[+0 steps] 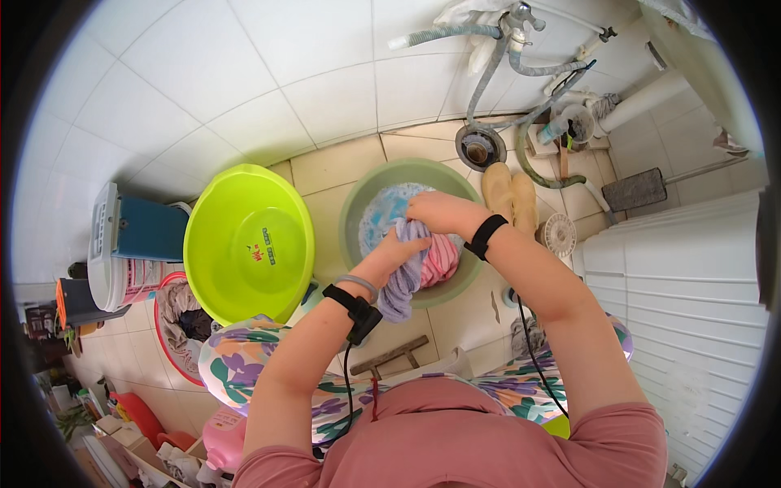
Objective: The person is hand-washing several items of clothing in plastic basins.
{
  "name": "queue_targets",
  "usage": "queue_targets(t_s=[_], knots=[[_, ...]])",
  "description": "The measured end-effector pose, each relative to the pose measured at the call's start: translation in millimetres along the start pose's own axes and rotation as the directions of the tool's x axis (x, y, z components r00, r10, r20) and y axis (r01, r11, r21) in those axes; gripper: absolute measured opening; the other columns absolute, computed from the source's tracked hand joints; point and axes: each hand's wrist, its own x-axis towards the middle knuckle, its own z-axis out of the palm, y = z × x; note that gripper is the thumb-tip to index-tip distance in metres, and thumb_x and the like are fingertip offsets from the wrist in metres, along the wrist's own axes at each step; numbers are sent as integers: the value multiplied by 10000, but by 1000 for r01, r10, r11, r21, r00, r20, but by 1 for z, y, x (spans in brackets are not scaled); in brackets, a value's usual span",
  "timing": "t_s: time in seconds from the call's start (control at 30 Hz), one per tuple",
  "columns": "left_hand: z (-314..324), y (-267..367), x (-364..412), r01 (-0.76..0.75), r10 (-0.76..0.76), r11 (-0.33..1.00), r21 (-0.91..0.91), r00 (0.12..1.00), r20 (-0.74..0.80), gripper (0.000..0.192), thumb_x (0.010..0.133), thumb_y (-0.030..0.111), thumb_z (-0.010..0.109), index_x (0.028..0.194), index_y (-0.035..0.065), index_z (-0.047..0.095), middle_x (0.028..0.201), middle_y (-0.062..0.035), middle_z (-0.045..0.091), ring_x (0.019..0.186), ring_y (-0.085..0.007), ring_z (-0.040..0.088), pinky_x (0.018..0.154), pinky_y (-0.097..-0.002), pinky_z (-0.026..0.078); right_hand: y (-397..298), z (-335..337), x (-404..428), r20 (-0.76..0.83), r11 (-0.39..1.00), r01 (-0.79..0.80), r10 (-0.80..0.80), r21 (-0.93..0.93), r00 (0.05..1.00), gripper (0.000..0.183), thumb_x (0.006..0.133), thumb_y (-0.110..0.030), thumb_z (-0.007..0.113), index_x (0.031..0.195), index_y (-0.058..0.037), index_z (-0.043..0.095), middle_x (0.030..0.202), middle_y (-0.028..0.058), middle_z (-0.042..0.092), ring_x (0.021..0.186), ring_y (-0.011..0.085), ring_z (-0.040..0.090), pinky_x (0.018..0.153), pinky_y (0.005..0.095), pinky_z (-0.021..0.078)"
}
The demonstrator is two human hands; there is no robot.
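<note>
A muted green plastic basin (352,235) stands on the tiled floor before me, with bluish, sudsy water (384,210) in it. Over its near side, my left hand (396,253) grips a lavender cloth (403,287), whose lower end hangs across the rim towards me. My right hand (436,210) has its fingers curled down at the cloth's upper part, close to the left hand; those fingertips are partly hidden. Beside the lavender cloth, a pink striped cloth (440,259) lies inside the basin, under my right wrist.
To the left sits a bright lime basin (229,244); behind it are a blue box (149,227) and a red-rimmed tub (168,341) holding cloth. A floor drain (481,147), beige shoes (509,192) and grey hoses (488,82) lie at the upper right. A white ribbed panel (683,293) borders the right.
</note>
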Motion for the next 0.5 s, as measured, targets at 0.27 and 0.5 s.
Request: queue_targets(t_s=[0.27, 0.5], knots=[[-26, 34, -24, 360, -184, 671, -648, 928, 325, 410, 860, 352, 546, 1149, 61, 556, 1013, -90, 631, 864, -237, 618, 774, -398, 520, -24, -15, -42, -497, 923, 91, 116, 374, 860, 640, 673, -17, 638, 1273, -73, 422, 1362, 134, 373, 1220, 333, 405, 980, 393, 379], [-24, 33, -19, 429, -127, 666, -610, 871, 474, 389, 855, 385, 538, 1021, 38, 594, 875, -78, 641, 745, -192, 615, 709, -329, 519, -29, -12, -30, -590, 988, 151, -97, 43, 802, 846, 541, -87, 769, 1301, -100, 400, 1306, 116, 441, 1224, 304, 410, 1083, 445, 242]])
